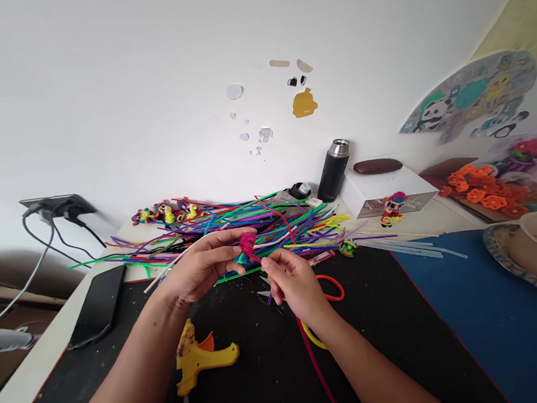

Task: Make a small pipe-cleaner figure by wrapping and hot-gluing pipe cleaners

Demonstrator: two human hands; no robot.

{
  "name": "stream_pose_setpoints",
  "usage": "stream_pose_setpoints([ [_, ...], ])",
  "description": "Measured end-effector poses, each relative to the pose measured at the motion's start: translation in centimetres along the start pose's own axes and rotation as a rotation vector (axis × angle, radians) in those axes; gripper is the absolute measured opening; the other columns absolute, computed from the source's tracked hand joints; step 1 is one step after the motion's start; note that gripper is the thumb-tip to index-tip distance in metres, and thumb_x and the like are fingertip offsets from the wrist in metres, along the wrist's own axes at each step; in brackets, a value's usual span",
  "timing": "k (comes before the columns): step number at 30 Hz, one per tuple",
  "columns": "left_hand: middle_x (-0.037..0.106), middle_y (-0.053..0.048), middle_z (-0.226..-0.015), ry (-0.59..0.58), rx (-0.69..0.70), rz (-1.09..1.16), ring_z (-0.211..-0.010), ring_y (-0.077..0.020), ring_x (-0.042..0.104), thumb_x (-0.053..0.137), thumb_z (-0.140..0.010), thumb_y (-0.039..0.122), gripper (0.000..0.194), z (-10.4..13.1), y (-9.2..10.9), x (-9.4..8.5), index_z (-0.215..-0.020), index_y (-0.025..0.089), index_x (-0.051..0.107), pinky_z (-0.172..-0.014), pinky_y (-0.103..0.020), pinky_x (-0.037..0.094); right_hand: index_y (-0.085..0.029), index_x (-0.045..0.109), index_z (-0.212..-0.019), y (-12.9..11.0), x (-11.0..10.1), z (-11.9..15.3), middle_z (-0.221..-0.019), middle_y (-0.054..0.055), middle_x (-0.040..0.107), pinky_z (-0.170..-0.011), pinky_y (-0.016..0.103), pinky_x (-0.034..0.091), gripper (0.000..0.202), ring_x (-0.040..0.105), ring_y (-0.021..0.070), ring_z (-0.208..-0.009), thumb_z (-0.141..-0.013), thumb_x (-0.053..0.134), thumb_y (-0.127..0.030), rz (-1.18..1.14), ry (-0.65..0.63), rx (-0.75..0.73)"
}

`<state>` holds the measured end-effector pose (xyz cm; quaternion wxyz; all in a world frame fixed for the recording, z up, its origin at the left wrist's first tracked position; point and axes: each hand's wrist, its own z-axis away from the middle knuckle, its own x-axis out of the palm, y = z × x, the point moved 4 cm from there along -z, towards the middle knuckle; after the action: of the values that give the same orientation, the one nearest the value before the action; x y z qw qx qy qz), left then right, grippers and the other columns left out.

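Head cam: my left hand [210, 261] has a pinched grip on a pink coil [248, 242], beyond and right of the yellow glue gun [203, 361] — my right hand [294, 281] pinches a pink strand [318, 369]. Pipe cleaners [246, 219] are heaped farther past the gun.
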<state>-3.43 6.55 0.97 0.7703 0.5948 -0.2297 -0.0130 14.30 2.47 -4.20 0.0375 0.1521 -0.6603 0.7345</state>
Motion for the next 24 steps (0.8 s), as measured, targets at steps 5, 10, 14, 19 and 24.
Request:
stream_pose_setpoints([
  [5, 0.079, -0.014, -0.131, 0.017, -0.006, 0.008, -0.084, -0.019, 0.075, 0.084, -0.079, 0.008, 0.035, 0.06, 0.06, 0.34, -0.112, 0.017, 0.088, -0.064, -0.025, 0.067, -0.021, 0.058, -0.079, 0.18, -0.02, -0.04, -0.049, -0.01, 0.05, -0.04, 0.022, 0.028, 0.044, 0.043, 0.0078, -0.035, -0.087, 0.076, -0.061, -0.008, -0.005, 0.008],
  [10, 0.079, -0.013, -0.127, 0.02, 0.005, 0.018, -0.081, -0.0167, 0.074, 0.083, -0.079, 0.007, 0.034, 0.07, 0.22, 0.72, -0.111, 0.017, 0.088, -0.065, -0.023, 0.067, -0.022, 0.058, -0.079, 0.23, -0.02, -0.12, -0.049, -0.01, 0.049, -0.039, 0.022, 0.027, 0.045, 0.043, 0.008, -0.035, -0.086, 0.076, -0.062, -0.013, -0.002, 0.021],
  [14, 0.081, -0.013, -0.119, 0.011, 0.002, 0.03, -0.079, -0.0159, 0.073, 0.083, -0.079, 0.007, 0.034, -0.03, 0.12, 0.74, -0.111, 0.016, 0.088, -0.064, -0.021, 0.066, -0.022, 0.058, -0.078, 0.2, -0.05, -0.19, -0.049, -0.01, 0.049, -0.039, 0.022, 0.028, 0.045, 0.042, 0.0078, -0.034, -0.086, 0.076, -0.063, -0.012, 0.0, 0.02],
  [19, 0.082, -0.012, -0.115, 0.039, -0.011, 0.041, -0.078, -0.0157, 0.074, 0.081, -0.079, 0.005, 0.031, -0.19, -0.06, 0.67, -0.108, 0.015, 0.088, -0.064, -0.02, 0.066, -0.022, 0.058, -0.078, 0.11, -0.11, -0.19, -0.049, -0.01, 0.049, -0.04, 0.022, 0.03, 0.045, 0.043, 0.0085, -0.034, -0.086, 0.076, -0.062, 0.007, 0.004, 0.014],
  [24, 0.082, -0.012, -0.116, 0.066, -0.015, 0.053, -0.077, -0.0153, 0.074, 0.081, -0.078, 0.004, 0.029, -0.24, -0.06, 0.77, -0.104, 0.015, 0.088, -0.062, -0.02, 0.067, -0.022, 0.057, -0.077, 0.11, -0.15, -0.22, -0.049, -0.01, 0.049, -0.04, 0.022, 0.03, 0.045, 0.043, 0.0084, -0.034, -0.086, 0.076, -0.061, 0.003, 0.005, 0.01],
])
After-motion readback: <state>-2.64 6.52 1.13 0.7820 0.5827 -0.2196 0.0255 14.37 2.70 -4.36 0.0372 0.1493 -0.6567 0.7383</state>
